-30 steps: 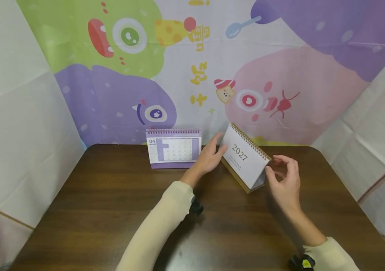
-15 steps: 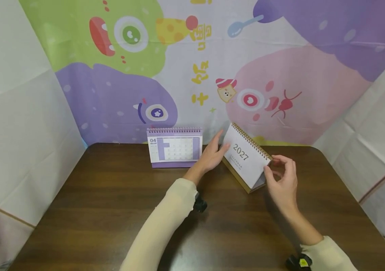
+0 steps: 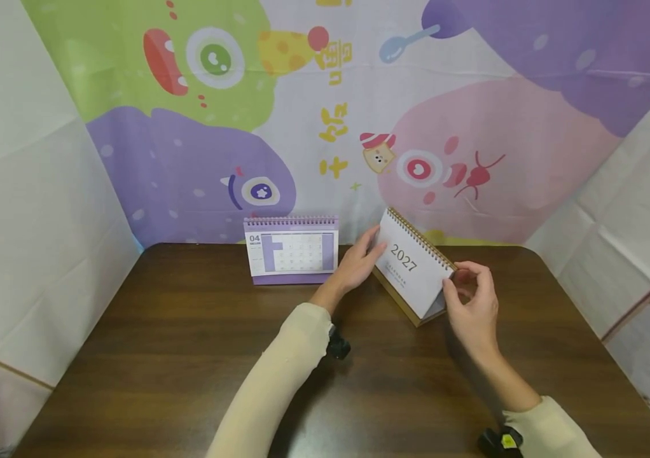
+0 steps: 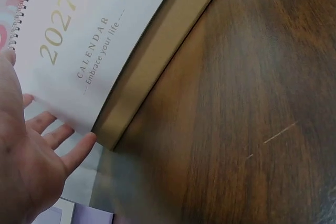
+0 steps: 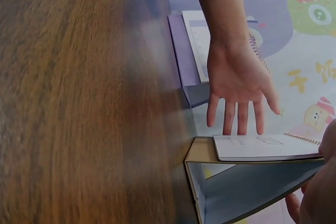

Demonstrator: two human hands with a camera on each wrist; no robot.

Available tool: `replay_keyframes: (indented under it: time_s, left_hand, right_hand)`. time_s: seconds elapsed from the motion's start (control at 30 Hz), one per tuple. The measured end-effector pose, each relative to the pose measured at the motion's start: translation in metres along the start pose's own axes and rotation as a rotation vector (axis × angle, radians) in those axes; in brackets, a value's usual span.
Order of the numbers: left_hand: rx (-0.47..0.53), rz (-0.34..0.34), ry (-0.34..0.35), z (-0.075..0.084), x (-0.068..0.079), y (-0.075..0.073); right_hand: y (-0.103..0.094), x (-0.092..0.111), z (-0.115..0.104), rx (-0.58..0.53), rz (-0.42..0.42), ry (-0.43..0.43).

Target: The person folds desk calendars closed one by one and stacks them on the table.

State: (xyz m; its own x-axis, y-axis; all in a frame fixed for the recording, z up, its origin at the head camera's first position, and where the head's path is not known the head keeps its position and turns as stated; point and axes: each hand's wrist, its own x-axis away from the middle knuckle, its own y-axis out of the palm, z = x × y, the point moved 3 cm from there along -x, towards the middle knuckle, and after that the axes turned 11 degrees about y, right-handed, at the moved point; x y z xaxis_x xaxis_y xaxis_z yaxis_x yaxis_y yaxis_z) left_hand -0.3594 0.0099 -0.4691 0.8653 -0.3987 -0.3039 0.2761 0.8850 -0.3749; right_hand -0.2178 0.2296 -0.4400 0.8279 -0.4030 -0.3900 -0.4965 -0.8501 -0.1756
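A white 2027 desk calendar (image 3: 407, 270) with gold spiral binding and a tan base stands at an angle on the dark wooden table, its front facing left and toward me. At its left edge is my left hand (image 3: 353, 266), fingers straight, fingertips right at the side of the pages in the left wrist view. My right hand (image 3: 476, 312) holds the top right corner, thumb at the page edge and curled fingers behind the binding. In the right wrist view, the calendar's hollow triangular stand (image 5: 257, 184) shows from its end.
A purple desk calendar (image 3: 296, 251) showing 04 stands upright to the left, close to my left hand. Behind the table (image 3: 187, 356) hangs a printed cartoon backdrop (image 3: 325, 83). White cloth panels (image 3: 16, 159) flank both sides.
My right hand has moved slightly left and closed in on the calendar's top right corner. The left hand stays at the left edge, and the calendars have hardly moved.
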Motion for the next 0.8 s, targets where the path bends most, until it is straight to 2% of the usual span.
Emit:
replay_keyframes:
  time_s: [0.17, 0.53, 0.8]
  left_hand:
    - [0.014, 0.012, -0.010, -0.001, -0.001, -0.002]
    - [0.039, 0.010, 0.003, -0.017, -0.004, -0.001]
    - [0.047, 0.019, -0.001, -0.014, -0.001, -0.003]
  right_hand:
    - [0.000, 0.000, 0.000, -0.004, 0.006, -0.013]
    - [0.000, -0.002, 0.000, -0.016, 0.017, -0.028]
    - [-0.001, -0.006, 0.002, -0.016, 0.029, -0.041]
